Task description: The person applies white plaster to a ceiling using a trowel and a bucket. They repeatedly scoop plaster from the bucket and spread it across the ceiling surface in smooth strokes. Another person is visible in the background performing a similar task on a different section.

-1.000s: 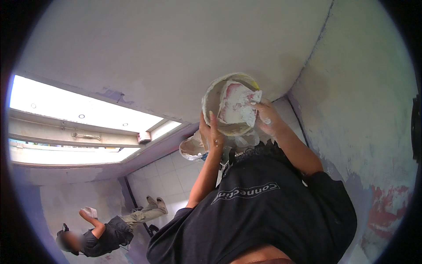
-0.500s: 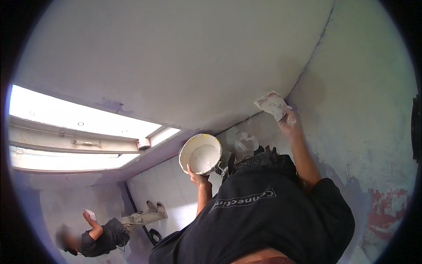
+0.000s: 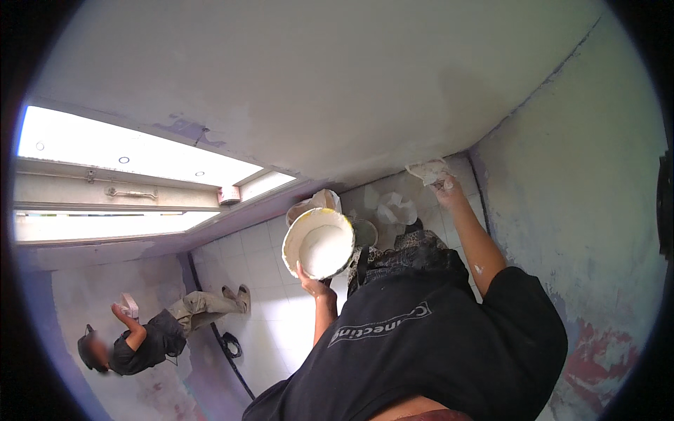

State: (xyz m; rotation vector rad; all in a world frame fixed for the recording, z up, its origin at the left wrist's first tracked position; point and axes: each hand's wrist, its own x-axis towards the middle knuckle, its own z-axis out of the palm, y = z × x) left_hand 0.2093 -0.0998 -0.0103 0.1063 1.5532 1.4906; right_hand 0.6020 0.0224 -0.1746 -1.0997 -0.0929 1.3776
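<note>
A round white bucket [image 3: 289, 245] with a yellow-smeared rim hangs in my left hand [image 3: 316, 284], my thumb over its near edge. White putty [image 3: 324, 250] covers its bottom inside. My right hand [image 3: 448, 191], arm stretched out, grips a wide putty knife [image 3: 425, 169] caked with white putty. The blade is at the lower part of the grey-white wall [image 3: 337, 91], close to the corner on the right; whether it touches the wall I cannot tell. White smears mark my right hand and forearm.
To the left is a bright window [image 3: 126, 154] with a small can [image 3: 228, 195] on its frame. Beyond it a co-worker [image 3: 151, 337] holds a pale block-like thing at a wall. Below, a crumpled clear plastic bag [image 3: 397, 209] and a sack [image 3: 302, 208] lie on the tiled floor [image 3: 263, 266].
The view has tilted, showing more floor and the sack behind the bucket. My right hand with the putty knife has shifted slightly left, away from the corner. My left hand still holds the bucket.
</note>
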